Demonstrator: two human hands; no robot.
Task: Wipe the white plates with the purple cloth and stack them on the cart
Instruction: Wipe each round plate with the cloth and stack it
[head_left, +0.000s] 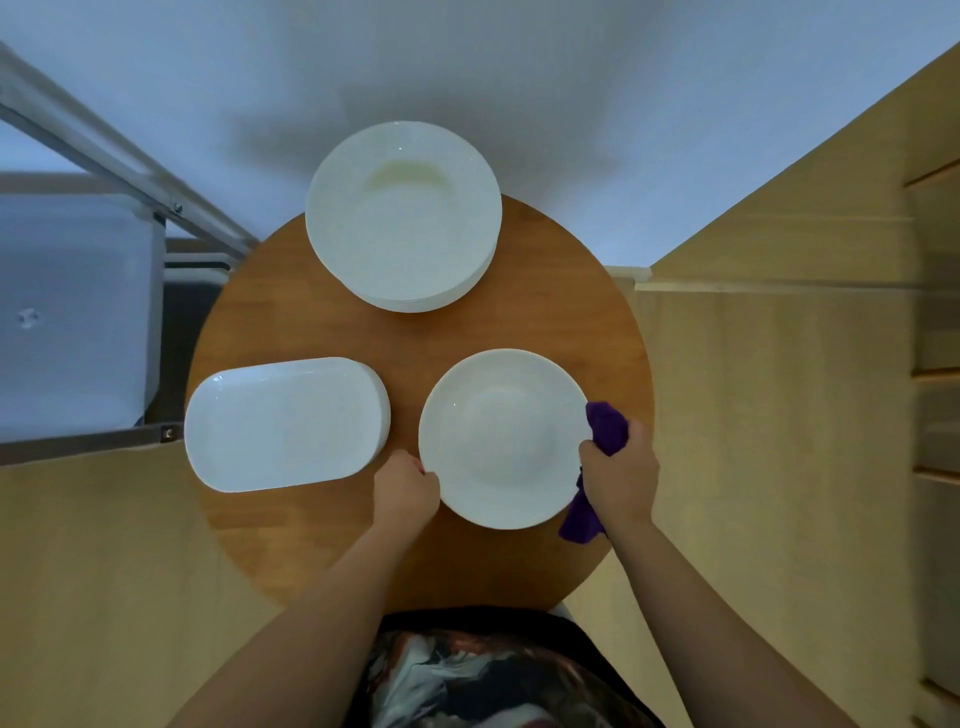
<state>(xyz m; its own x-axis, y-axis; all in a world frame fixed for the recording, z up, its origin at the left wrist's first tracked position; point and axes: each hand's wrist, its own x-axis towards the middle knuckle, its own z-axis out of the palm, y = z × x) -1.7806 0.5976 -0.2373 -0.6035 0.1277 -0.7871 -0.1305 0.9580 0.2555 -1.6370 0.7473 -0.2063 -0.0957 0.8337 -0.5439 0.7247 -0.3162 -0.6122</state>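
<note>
A round wooden bench (291, 322) carries three lots of white crockery. Nearest the person, on the right, a single round plate (503, 438) lies flat. The left hand (407, 486) grips its near-left rim, fingers curled on the edge. The right hand (618, 475) is at the plate's right rim, its fingers clamped on a bunched purple cloth (605, 426); one end of the cloth sticks up beyond the fingers against the rim, and the other end hangs out below the hand onto the bench. Whether the right hand also pinches the rim through the cloth cannot be told. To the left, just beside the plate but apart from it, sits a stack of oblong dishes (283, 423). At the far edge stands a stack of round plates (402, 215). A metal-framed cart (78, 322) stands at the left of the bench.
</note>
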